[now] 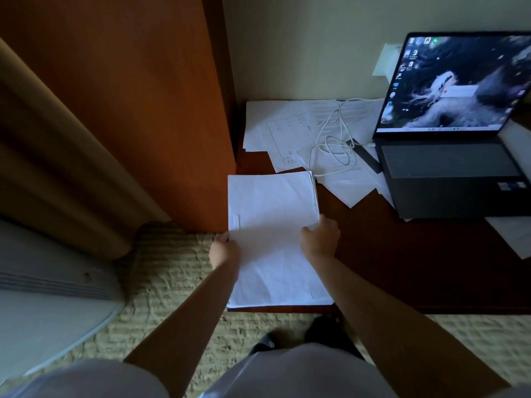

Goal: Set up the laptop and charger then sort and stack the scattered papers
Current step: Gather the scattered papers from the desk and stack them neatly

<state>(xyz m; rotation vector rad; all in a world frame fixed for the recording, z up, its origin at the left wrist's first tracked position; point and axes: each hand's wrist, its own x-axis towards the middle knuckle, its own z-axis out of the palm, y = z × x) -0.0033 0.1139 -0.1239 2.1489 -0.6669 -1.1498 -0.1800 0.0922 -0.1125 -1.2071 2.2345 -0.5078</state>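
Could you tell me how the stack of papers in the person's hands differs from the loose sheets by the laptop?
The stack of papers is squared up and gripped by both hands; the loose sheets lie fanned at angles, untouched. The stack's top looks blank; some loose sheets show print and lie under a white cable. Both are white paper on the desk.

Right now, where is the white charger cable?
In the head view, the white cable lies coiled on scattered papers at the desk's back, just left of the open laptop.

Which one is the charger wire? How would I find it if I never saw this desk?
Find the open laptop on the right of the brown desk. Just left of it lie loose papers. The charger cable is the thin white cord looped on top of them, the only curly thing among flat sheets.
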